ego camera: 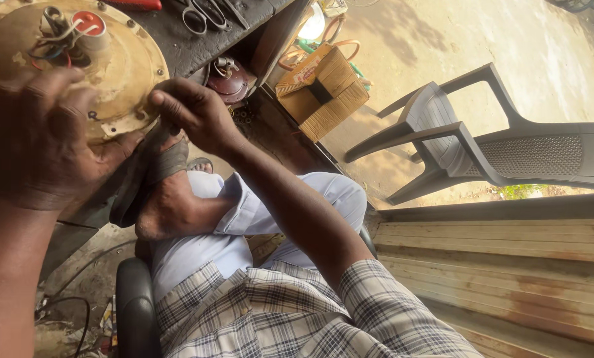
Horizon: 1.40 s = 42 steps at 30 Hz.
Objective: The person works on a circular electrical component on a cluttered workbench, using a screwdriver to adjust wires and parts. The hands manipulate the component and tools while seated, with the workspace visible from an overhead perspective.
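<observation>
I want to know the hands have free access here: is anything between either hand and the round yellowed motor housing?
Nothing visible does. The left hand lies on the motor housing and the right hand touches its lower edge.

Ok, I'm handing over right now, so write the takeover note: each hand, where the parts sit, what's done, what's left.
Left hand: gripping the rim of the round yellow motor housing, steadying it on the lap side of the bench.
Right hand: fingers pinched at the housing's lower edge; what they hold is hidden.
Wires and a red-topped part stick up from the housing's centre.
Scissors lie on the dark workbench above.
Done: housing faces up, cover screws seated.
Left: cannot tell from this view; check the edge under the right fingers.
</observation>
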Motion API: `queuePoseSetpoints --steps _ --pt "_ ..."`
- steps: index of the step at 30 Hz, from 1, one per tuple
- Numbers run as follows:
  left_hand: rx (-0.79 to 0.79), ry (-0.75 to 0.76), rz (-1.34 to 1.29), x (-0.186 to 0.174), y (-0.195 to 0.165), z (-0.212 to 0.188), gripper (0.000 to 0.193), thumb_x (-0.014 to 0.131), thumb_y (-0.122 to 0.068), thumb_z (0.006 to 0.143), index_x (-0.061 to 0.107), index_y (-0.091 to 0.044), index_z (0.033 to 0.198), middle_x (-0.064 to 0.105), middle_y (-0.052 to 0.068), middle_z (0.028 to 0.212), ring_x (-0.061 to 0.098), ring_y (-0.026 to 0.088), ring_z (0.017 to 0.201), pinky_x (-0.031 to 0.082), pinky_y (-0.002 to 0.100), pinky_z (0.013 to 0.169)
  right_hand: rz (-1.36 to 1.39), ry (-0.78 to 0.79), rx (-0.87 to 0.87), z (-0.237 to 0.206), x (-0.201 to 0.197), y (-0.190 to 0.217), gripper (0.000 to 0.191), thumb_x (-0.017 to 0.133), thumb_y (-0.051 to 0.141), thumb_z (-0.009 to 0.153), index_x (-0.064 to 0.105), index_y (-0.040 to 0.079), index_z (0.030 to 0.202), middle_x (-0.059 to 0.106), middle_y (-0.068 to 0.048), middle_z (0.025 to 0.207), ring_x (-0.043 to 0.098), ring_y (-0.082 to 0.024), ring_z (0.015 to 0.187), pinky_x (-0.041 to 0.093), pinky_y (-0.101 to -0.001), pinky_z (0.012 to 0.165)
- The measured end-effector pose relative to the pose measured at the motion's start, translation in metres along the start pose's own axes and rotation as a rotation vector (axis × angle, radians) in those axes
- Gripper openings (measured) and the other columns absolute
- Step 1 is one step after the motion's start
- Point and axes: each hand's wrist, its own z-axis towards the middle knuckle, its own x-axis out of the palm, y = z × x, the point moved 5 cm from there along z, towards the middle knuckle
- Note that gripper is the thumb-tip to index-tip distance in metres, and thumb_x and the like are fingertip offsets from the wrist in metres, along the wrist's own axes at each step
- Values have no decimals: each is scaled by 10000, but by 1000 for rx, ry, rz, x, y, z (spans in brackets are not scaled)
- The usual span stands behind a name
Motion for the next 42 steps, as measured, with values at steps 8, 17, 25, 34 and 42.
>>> queuePoseSetpoints --steps 8,17,25,34,42 --pt "-114 -26 -179 24 8 -16 861 755 -594 1030 347 3 1497 444 247 1400 493 360 1318 429 428 1089 -573 24 -306 -22 25 39 205 704 282 1049 717 151 1205 725 6 1041 742 -108 909 619 -257 794" --pt "-310 -81 -203 33 25 -25 1220 672 -869 879 260 24 1600 429 258 1568 414 431 1490 191 635 1245 -505 -16 -322 14 23 56 155 713 83 1042 703 55 1194 749 -55 1062 726 -146 944 602 -298 841" --pt "-392 -112 -244 13 23 -32 1330 847 -755 776 132 -38 1638 392 213 1663 341 367 1573 150 632 1276 71 34 58 15 10 45 135 631 62 1057 676 -7 1164 679 -9 939 598 -56 764 487 -213 692" --pt "-412 -67 -249 14 20 -35 1321 865 -766 784 152 -64 1647 382 193 1677 323 346 1586 161 622 1287 -632 -99 -138 -10 27 70 170 792 163 950 739 17 1018 735 -25 797 685 -74 693 550 -240 640" --pt "-443 -101 -248 4 17 -32 1376 894 -843 716 200 -80 1627 390 229 1609 322 385 1539 175 617 1250 -775 -134 -354 -27 48 91 136 775 107 914 780 4 1001 735 -128 877 739 -174 739 577 -299 680"
